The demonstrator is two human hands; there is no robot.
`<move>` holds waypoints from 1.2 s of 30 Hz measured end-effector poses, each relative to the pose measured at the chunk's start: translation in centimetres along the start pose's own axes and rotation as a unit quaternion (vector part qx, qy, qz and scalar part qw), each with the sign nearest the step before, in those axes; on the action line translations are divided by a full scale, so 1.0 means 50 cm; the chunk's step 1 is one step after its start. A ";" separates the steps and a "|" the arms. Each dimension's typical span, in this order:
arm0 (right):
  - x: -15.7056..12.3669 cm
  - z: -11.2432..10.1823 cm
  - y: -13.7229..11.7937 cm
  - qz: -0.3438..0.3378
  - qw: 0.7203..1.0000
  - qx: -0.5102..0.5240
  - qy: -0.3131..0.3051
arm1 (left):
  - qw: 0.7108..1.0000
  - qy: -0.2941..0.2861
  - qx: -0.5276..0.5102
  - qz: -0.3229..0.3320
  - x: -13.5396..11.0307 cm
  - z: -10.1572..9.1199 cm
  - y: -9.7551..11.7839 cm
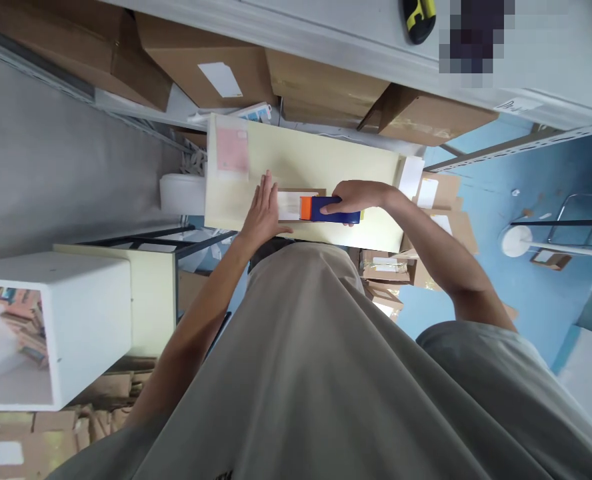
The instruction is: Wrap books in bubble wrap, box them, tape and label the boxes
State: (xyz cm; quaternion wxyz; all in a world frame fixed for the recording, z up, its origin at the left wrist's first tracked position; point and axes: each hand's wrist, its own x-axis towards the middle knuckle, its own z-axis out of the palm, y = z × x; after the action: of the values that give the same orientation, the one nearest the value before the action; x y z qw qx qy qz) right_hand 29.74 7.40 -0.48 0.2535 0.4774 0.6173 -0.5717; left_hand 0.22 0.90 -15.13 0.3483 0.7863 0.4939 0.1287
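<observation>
In the head view, the left hand has its fingers straight and ungripped beside a small cardboard carton. The right hand's fingers grasp a blue-and-orange box, its orange end pointing toward the left fingers. Beyond the left fingertips, a pink sheet lies on the cream table.

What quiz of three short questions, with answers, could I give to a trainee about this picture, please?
1. True or false: the right hand holds the blue-and-orange box.
2. Choose: which colour is the sheet near the left end of the table?
A) green
B) pink
C) black
3. Which hand is open, not closed around something?

Key: 1. True. 2. B. 3. The left hand.
</observation>
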 end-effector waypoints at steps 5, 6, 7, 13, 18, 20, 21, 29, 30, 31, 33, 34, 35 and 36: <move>0.005 -0.004 0.017 -0.008 1.000 -0.004 0.017 | 0.999 -0.011 0.050 0.013 0.030 0.031 0.020; 0.007 -0.005 0.019 -0.018 1.000 0.002 0.012 | 0.998 -0.016 0.054 0.010 0.031 0.035 0.016; 0.009 -0.005 0.020 -0.028 1.000 0.008 0.005 | 0.998 -0.021 0.058 0.007 0.029 0.037 0.010; -0.008 -0.012 0.058 -0.030 0.999 0.016 -0.025 | 0.997 -0.022 0.068 0.007 0.018 0.040 -0.004; -0.089 -0.041 0.150 0.029 1.000 0.002 0.009 | 0.998 -0.019 0.063 0.019 0.016 0.044 -0.006; -0.107 -0.048 0.180 0.052 0.998 -0.015 0.019 | 0.998 -0.017 0.060 0.019 0.016 0.045 -0.006; -0.107 -0.049 0.190 0.060 0.998 -0.024 0.021 | 0.998 -0.017 0.060 0.019 0.016 0.045 -0.005; -0.008 0.013 0.188 0.114 0.990 -0.062 0.056 | 0.997 -0.022 0.079 0.013 0.016 0.046 0.005; 0.003 0.026 0.181 0.121 0.987 -0.077 0.078 | 0.997 -0.022 0.080 0.011 0.016 0.046 0.006; 0.013 0.041 0.174 0.129 0.982 -0.095 0.103 | 0.996 -0.022 0.081 0.010 0.015 0.046 0.007; 0.036 0.072 0.155 0.145 0.968 -0.132 0.156 | 0.995 -0.023 0.093 0.011 0.014 0.046 0.009; 0.049 0.088 0.146 0.151 0.961 -0.143 0.180 | 0.994 -0.024 0.102 0.013 0.014 0.046 0.009; 0.063 0.103 0.137 0.154 0.957 -0.146 0.199 | 0.993 -0.025 0.111 0.016 0.013 0.047 0.009; 0.079 0.119 0.129 0.141 0.960 -0.134 0.199 | 0.992 -0.026 0.119 0.019 0.013 0.047 0.009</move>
State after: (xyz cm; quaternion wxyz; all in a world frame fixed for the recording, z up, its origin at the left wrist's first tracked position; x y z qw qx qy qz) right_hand 32.39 2.24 -8.14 0.2646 0.6255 0.6528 -0.3356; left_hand 2.11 0.34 -16.62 0.2625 0.8344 0.4815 0.0550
